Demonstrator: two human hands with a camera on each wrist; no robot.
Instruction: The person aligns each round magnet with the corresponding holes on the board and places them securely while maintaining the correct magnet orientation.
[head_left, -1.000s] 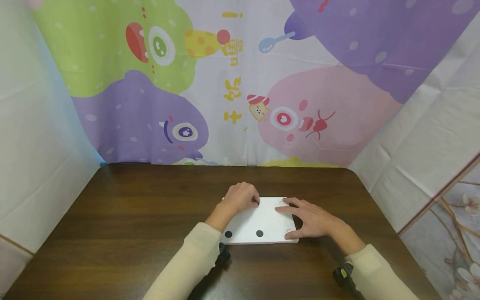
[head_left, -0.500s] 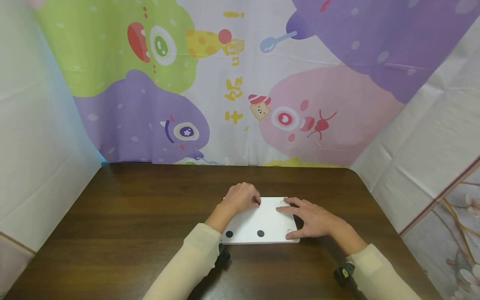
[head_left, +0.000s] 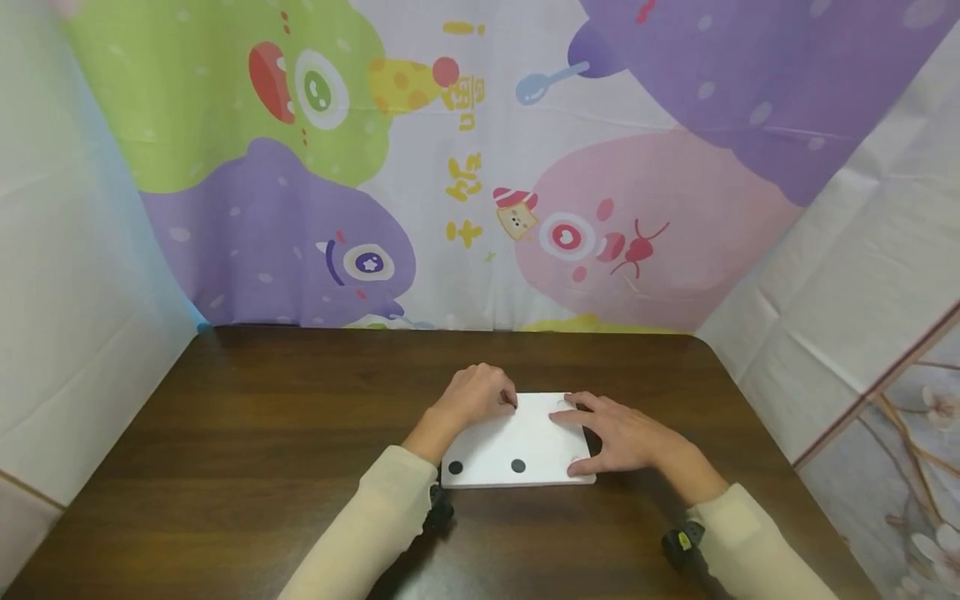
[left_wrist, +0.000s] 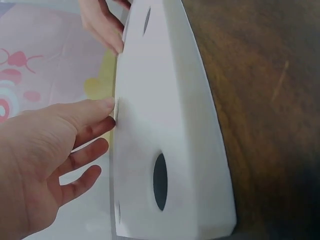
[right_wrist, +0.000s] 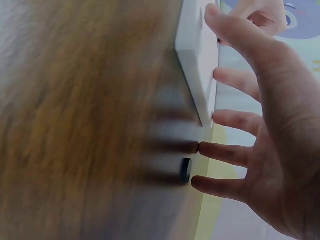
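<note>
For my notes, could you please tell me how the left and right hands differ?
The left hand has curled fingers, a small dark piece at their tips; the right hand spreads its fingers mostly straight. The left hand is at the far edge of the white block; the right hand rests on its right end. Both emerge from cream sleeves.

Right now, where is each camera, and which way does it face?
Head: on the head, facing forward and down at the white block on the table; left hand, right hand and sleeves show.
Left wrist: on that wrist, looking along the block; left hand near, right at top.
Right wrist: on that wrist, looking across the table; right hand near, left at top.
Wrist views share the block and hands.
</note>
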